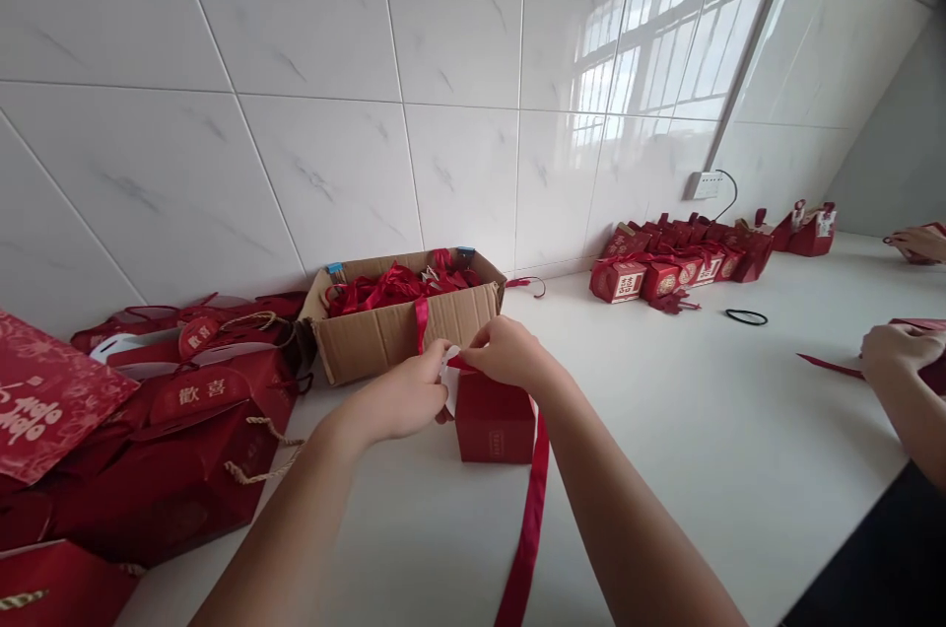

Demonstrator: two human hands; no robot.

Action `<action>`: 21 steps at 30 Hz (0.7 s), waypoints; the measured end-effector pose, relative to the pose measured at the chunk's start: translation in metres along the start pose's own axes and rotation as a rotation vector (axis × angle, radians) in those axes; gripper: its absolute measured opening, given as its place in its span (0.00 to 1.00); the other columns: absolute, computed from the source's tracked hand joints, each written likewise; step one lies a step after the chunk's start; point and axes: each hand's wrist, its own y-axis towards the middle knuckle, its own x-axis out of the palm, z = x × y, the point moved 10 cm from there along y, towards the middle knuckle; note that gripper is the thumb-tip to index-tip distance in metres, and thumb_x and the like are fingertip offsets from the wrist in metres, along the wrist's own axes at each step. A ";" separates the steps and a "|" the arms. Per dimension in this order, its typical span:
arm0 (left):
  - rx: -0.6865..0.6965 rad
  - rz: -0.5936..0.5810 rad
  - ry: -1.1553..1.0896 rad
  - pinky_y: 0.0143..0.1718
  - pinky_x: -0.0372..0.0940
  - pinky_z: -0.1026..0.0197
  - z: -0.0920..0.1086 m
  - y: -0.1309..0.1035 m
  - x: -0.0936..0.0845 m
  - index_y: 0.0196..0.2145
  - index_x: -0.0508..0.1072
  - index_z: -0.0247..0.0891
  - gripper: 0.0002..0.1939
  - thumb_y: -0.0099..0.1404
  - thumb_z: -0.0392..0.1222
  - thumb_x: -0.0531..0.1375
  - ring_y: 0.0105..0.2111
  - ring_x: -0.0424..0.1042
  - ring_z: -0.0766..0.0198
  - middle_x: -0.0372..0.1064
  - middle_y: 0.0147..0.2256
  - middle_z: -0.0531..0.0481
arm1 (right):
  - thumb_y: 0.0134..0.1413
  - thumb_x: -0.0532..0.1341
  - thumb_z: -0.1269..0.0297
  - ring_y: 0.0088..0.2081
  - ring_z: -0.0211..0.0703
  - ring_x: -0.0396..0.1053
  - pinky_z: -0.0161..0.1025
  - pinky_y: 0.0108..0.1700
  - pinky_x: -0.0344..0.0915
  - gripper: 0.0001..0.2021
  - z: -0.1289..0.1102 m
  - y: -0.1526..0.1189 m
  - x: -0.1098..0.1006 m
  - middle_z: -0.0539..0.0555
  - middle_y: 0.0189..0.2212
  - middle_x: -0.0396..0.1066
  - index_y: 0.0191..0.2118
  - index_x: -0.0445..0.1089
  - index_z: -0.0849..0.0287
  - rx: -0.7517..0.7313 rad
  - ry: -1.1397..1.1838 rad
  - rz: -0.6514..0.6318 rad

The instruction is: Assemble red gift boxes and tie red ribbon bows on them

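In the head view a small red gift box (494,435) stands on the white table between my hands. My left hand (412,397) is closed at the box's left side, its fingers by a white scalloped flap (449,373). Over the top of the box my right hand (513,356) is bent down, its fingers pinched on a red ribbon near that flap. A long tail of red ribbon (530,528) runs from the box's right side toward the table's near edge. My fingertips are partly hidden.
Behind the box sits a cardboard box (384,341) of red ribbons. Red gift bags (199,450) crowd the left. Several small red boxes (665,277) line the wall at right, near a black loop (746,316). Another person's hand (898,351) works at the right edge.
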 end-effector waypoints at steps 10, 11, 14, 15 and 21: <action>-0.059 -0.082 0.063 0.40 0.63 0.55 0.012 -0.003 -0.004 0.58 0.55 0.43 0.26 0.62 0.42 0.48 0.38 0.74 0.56 0.76 0.34 0.48 | 0.48 0.58 0.64 0.25 0.38 0.63 0.36 0.29 0.55 0.08 0.000 0.003 0.009 0.51 0.22 0.68 0.22 0.70 0.58 -0.032 0.014 -0.077; -0.081 -0.103 0.091 0.40 0.63 0.55 0.012 0.000 -0.007 0.56 0.57 0.42 0.25 0.61 0.42 0.49 0.38 0.74 0.56 0.76 0.34 0.48 | 0.48 0.59 0.64 0.25 0.38 0.63 0.37 0.29 0.55 0.08 0.001 0.003 0.009 0.51 0.23 0.68 0.23 0.71 0.58 -0.035 0.011 -0.080; -0.106 -0.175 0.189 0.38 0.63 0.56 0.014 0.008 -0.015 0.46 0.68 0.39 0.18 0.58 0.42 0.51 0.36 0.75 0.55 0.76 0.33 0.46 | 0.48 0.59 0.62 0.27 0.39 0.65 0.37 0.31 0.56 0.08 0.001 0.004 0.007 0.52 0.26 0.71 0.27 0.73 0.57 -0.044 0.001 -0.080; -0.099 -0.198 0.201 0.37 0.63 0.56 0.015 0.011 -0.016 0.43 0.70 0.38 0.16 0.57 0.43 0.52 0.35 0.75 0.54 0.76 0.33 0.45 | 0.48 0.59 0.61 0.28 0.39 0.65 0.37 0.31 0.57 0.08 0.000 0.003 0.007 0.52 0.27 0.71 0.28 0.74 0.57 -0.049 -0.002 -0.077; -0.036 -0.261 0.136 0.32 0.63 0.59 0.014 0.026 -0.008 0.27 0.72 0.37 0.08 0.53 0.42 0.55 0.31 0.75 0.55 0.75 0.27 0.46 | 0.49 0.59 0.61 0.33 0.43 0.68 0.41 0.42 0.58 0.08 -0.001 0.001 -0.003 0.51 0.26 0.73 0.28 0.75 0.54 -0.049 -0.015 -0.053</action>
